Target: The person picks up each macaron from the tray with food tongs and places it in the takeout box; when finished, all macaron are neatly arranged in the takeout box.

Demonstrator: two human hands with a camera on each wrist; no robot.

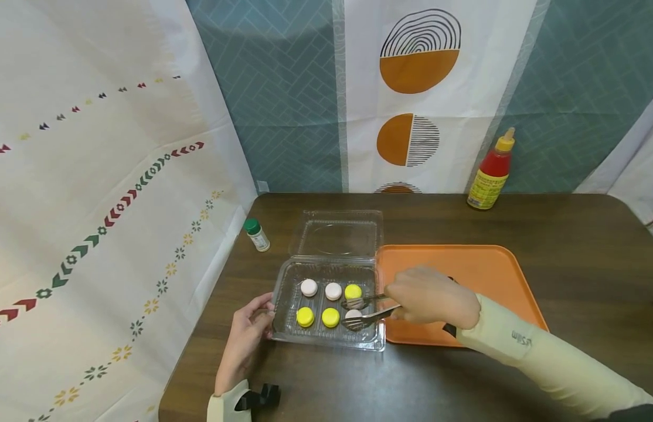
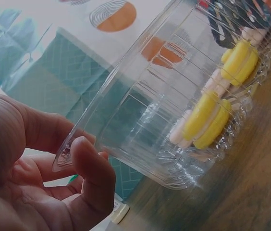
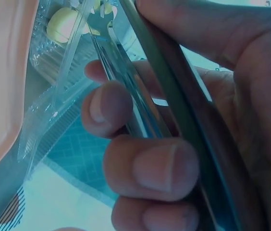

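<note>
On the table [image 1: 326,384], tongs [image 1: 378,316] partly hide a white macaron [image 1: 353,314].

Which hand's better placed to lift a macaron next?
Right, I'd say: the right hand holds the tongs, tips at the macarons nearest the orange tray. The left hand grips the edge of the clear container, better suited to steadying.
</note>
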